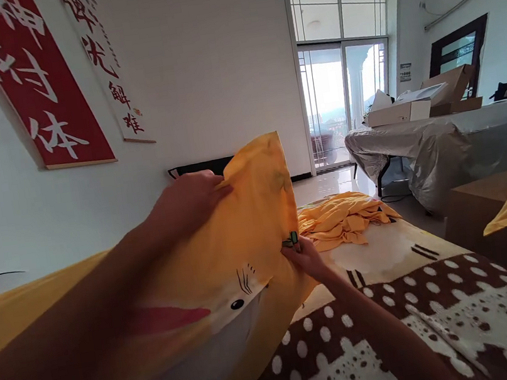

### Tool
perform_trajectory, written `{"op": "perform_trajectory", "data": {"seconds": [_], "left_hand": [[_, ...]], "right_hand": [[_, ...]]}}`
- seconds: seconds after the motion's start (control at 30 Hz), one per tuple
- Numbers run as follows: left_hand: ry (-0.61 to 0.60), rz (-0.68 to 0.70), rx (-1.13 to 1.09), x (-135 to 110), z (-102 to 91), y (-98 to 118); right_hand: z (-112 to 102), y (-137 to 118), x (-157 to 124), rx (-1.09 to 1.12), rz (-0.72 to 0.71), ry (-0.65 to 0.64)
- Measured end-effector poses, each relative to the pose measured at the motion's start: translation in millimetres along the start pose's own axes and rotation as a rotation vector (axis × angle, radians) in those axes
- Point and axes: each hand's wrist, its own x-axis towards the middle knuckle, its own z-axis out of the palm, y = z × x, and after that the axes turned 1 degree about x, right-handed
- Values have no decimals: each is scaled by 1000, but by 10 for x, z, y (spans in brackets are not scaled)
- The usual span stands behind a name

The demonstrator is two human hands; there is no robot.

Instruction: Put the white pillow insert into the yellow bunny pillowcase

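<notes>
holding yellow cloth [228, 244], left end out of view

1. At ten o'clock, far out, a red hanging scroll [24, 91] bears large white brush characters: "神" above and "体" at the foot; the one between resembles "付", and smaller writing at its upper left is unclear.
2. Also toward ten o'clock, closer in, a white hanging scroll [106, 66] carries red "光", "解", "难" downward; its top character is uncertain.
3. At two o'clock, a grey wall sign [405, 73] has lettering too small to read.
</notes>
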Motion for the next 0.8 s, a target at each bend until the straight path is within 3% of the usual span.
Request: {"op": "perform_trajectory", "data": {"seconds": [0.07, 0.17, 0.23, 0.3, 0.37, 0.43, 0.63, 0.8], "left_hand": [[-54, 43, 79, 57, 139, 59], [-46, 18, 42, 91, 279, 145], [42, 19, 34, 82, 274, 171], [134, 17, 5, 67, 202, 174], [173, -14, -47, 63, 111, 166], [161, -69, -97, 77, 45, 157], [279, -41, 31, 158, -35, 21], [268, -106, -35, 121, -102, -107]], "right_hand": [[165, 92, -68, -26, -23, 152], [216, 94, -118, 63, -20, 222], [52, 99, -113, 141, 36, 145], [-213, 166, -96, 175, 117, -30], [-444, 307, -90, 116, 204, -256], [-519, 497, -109, 0, 262, -381], [-193, 927, -160, -109, 218, -190], [-511, 874, -95, -126, 287, -312]]}}
